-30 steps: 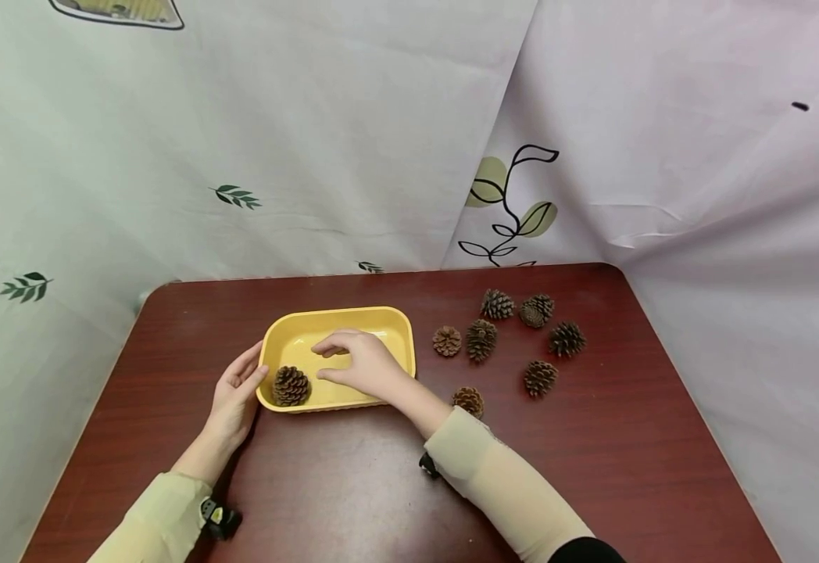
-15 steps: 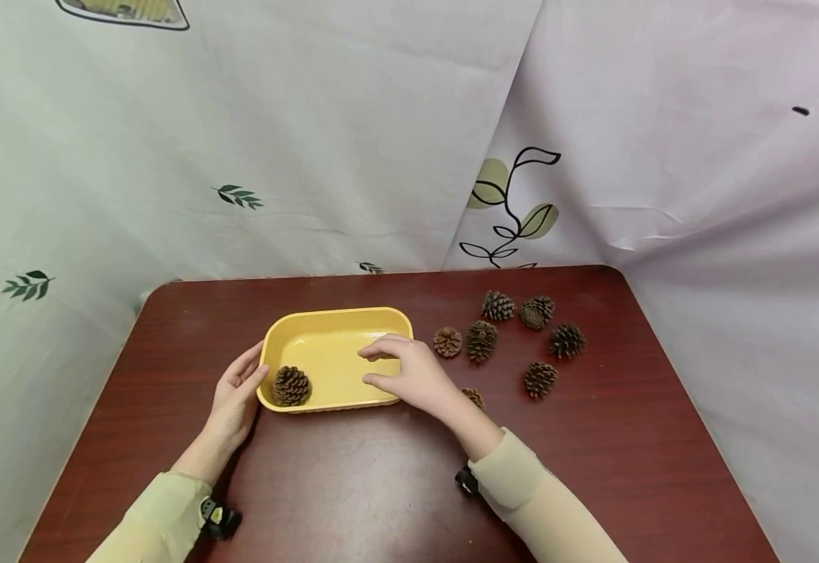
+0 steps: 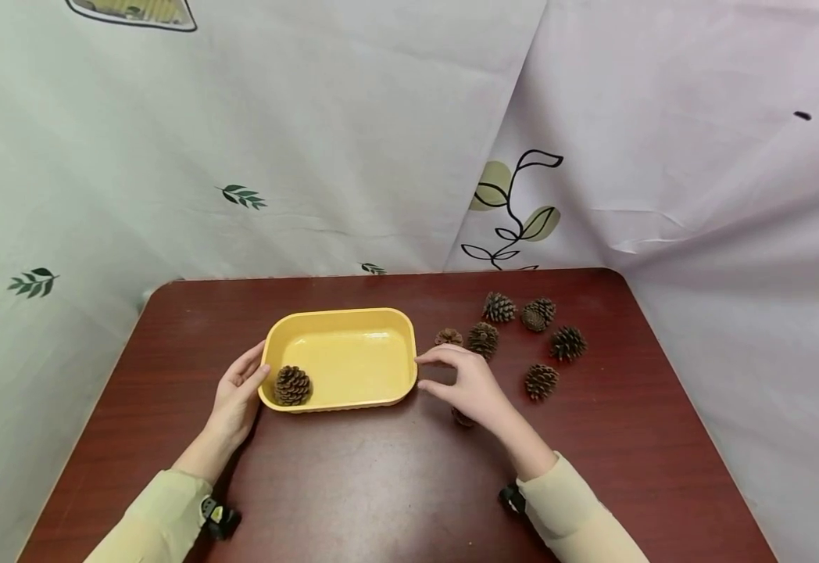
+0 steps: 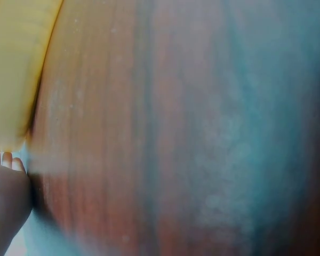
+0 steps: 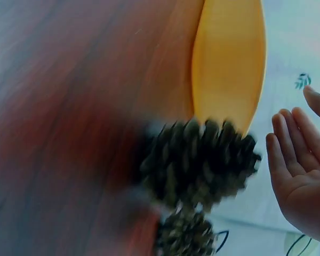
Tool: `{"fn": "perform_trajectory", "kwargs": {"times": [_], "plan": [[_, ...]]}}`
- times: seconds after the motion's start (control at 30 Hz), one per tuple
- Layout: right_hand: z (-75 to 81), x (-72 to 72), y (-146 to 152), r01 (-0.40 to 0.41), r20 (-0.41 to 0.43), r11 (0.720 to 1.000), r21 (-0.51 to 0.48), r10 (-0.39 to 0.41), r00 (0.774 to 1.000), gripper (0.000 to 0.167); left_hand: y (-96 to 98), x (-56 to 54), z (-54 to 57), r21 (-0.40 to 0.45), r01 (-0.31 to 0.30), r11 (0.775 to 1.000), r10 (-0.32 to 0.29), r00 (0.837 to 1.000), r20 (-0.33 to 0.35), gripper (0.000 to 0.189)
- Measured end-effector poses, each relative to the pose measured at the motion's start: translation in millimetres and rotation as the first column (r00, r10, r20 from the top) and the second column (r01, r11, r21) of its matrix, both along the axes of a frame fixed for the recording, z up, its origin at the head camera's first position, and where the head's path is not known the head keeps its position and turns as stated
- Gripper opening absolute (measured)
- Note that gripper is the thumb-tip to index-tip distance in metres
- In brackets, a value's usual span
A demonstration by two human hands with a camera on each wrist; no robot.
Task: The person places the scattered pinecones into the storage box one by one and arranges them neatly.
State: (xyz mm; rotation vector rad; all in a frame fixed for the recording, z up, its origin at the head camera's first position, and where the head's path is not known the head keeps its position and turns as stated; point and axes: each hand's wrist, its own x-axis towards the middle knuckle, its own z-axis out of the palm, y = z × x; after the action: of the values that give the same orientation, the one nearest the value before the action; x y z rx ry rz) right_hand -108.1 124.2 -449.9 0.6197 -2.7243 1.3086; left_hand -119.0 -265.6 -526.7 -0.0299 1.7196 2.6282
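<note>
A yellow tray [image 3: 353, 367] sits on the table with one brown pine cone [image 3: 292, 385] in its near left corner. My left hand [image 3: 235, 400] grips the tray's left end, thumb over the rim and fingers along the outer wall. In the left wrist view, the fingertips [image 4: 7, 159] meet the yellow wall. My right hand [image 3: 471, 385] is just beyond the tray's right end, holding nothing, with thumb and fingers apart. Beneath it a pine cone [image 3: 462, 418] is mostly hidden; another pine cone [image 3: 449, 336] lies just behind the hand. A pine cone [image 5: 200, 162] looms large in the right wrist view.
Several more pine cones lie on the right of the dark red table [image 3: 374, 485], among them a pine cone [image 3: 541, 381] nearer the front and a pine cone [image 3: 499, 307] toward the back. A white patterned cloth [image 3: 353, 156] hangs behind the table.
My right hand has moved right, from over the middle of the tray to past its right end, fingers still apart. The left hand, tray and pine cone inside it have stayed in place.
</note>
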Motion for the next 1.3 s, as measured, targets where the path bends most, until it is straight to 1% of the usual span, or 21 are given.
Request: {"fn": "perform_trajectory", "kwargs": {"times": [0.2,0.37,0.57,0.77,0.97,1.13,1.3], "plan": [[-4.6,5.4,23.4,0.043,-0.004,0.998,0.046,-0.043,0.999,0.036,0.5,-0.9,-0.1,-0.012,-0.003,1.0,0.003,1.0,0.001,0.041],[-7.3,9.5,39.4,0.049,-0.033,0.995,0.085,-0.046,0.998,0.039,0.9,-0.8,-0.7,-0.008,-0.006,1.0,0.006,1.0,0.001,0.041],[-11.4,14.6,55.6,0.008,-0.055,0.992,0.125,-0.001,0.998,0.042,1.2,-0.5,-0.3,-0.006,-0.009,1.0,0.009,1.0,0.002,0.042],[-12.7,22.4,68.8,-0.043,-0.052,0.981,0.187,0.053,0.997,0.043,0.9,-0.2,0.7,-0.019,-0.014,1.0,0.014,1.0,0.007,0.041],[-17.0,28.4,76.1,-0.075,-0.035,0.971,0.226,0.085,0.996,0.046,0.6,-0.3,0.7,-0.016,-0.016,1.0,0.016,1.0,0.008,0.041],[-25.1,32.2,78.7,-0.088,-0.069,0.959,0.271,0.111,0.991,0.049,1.0,-0.1,0.2,-0.01,-0.015,1.0,0.015,1.0,0.008,0.041],[-30.1,34.6,78.3,-0.087,-0.098,0.952,0.294,0.12,0.988,0.053,1.5,-0.2,0.0,-0.01,-0.014,1.0,0.014,1.0,0.007,0.041]]}}
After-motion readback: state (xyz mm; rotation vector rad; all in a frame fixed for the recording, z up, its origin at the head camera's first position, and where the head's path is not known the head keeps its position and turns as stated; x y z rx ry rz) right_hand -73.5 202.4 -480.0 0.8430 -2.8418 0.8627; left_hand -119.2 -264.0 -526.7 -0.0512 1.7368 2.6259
